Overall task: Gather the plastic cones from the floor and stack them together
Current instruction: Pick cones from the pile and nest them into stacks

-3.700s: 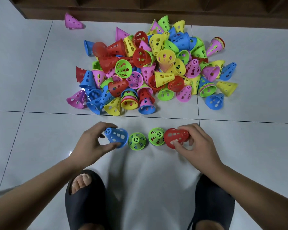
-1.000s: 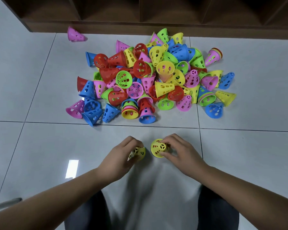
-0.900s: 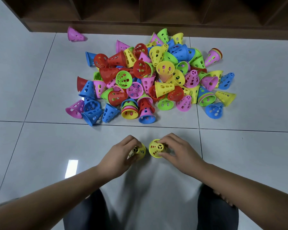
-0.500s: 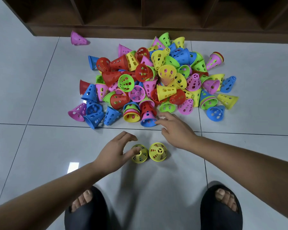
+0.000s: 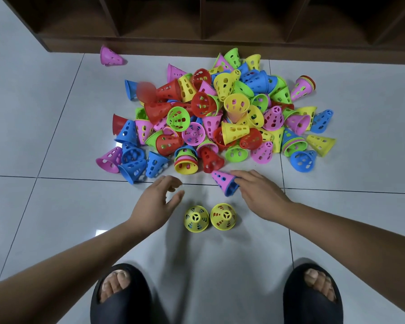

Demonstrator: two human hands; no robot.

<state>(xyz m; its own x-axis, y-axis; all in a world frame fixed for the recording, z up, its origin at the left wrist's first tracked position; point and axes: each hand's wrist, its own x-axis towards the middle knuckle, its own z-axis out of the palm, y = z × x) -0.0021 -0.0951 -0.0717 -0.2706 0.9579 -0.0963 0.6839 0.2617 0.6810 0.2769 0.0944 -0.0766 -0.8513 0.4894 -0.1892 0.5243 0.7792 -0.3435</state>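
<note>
**Right hand on a pink cone at the pile's near edge**

We see the right hand (image 5: 260,195) with its grip closed on the wide end of a pink cone (image 5: 222,181). The cone lies tilted, with its narrow tip pointing back toward the pile (image 5: 220,118). A blue rim peeks out below the pink skirt, so a second cone sits nested inside. The left hand (image 5: 158,202) hovers just beside it, its grip wide, fingers loosely spread and holding nothing.

Between the two hands and nearer to us, two yellow stacks stand rim-down and touching: the left yellow stack (image 5: 196,218) and the right yellow stack (image 5: 223,217). Each tapers to a flat tip with a three-spoke opening. Red and blue show through the slots in their walls.

The pile is a loose heap of thin, glossy plastic cones in red, yellow, green, blue and pink. All are pierced with oblong holes, and they lie tipped every way. A lone pink cone (image 5: 110,56) lies apart by the dark wooden shelf unit (image 5: 220,19). The floor (image 5: 56,206) is pale, shiny tile with thin grout lines. At the bottom edge, bare toes show in two matte black slides (image 5: 121,293).
</note>
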